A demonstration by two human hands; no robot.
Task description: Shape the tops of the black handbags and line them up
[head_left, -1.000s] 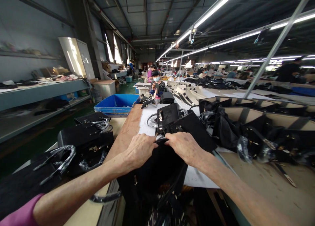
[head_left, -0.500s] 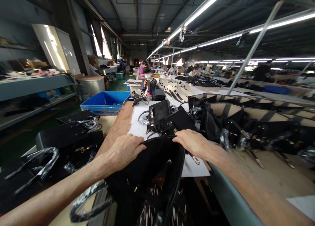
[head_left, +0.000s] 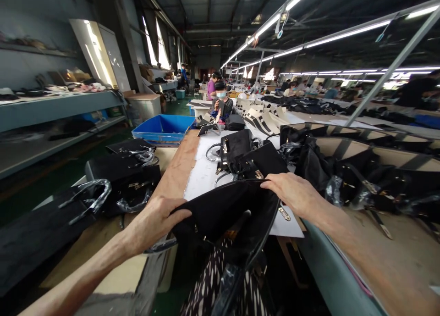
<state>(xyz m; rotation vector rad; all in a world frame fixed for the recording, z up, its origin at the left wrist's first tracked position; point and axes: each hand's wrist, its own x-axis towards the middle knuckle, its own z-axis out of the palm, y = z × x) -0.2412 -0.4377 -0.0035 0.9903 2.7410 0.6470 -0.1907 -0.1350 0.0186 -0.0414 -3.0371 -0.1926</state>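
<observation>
A black handbag (head_left: 220,210) hangs open above my lap, its dark inside facing me. My left hand (head_left: 160,222) pinches the bag's rim at its left end, thumb on the near side. At the right part of the same rim, my right hand (head_left: 290,192) is closed on the edge, its fingertips partly hidden. A plastic-wrapped handle (head_left: 225,279) dangles below the bag. Just beyond it, black handbags (head_left: 235,148) with wrapped handles and gold-coloured clasps lie on the white-covered table (head_left: 197,176). A metal-tipped strap (head_left: 284,213) shows beside the bag, below my right hand.
More black handbags (head_left: 120,178) are piled at my left. A row of open black bags with beige lining (head_left: 347,148) stands on the right-hand table. A blue bin (head_left: 163,129) sits ahead on the left. A masked co-worker (head_left: 222,105) sits at the table's far end.
My hands have moved apart along the rim, stretching it wider, and the left hand is lower. The camera view has turned a little to the left.
</observation>
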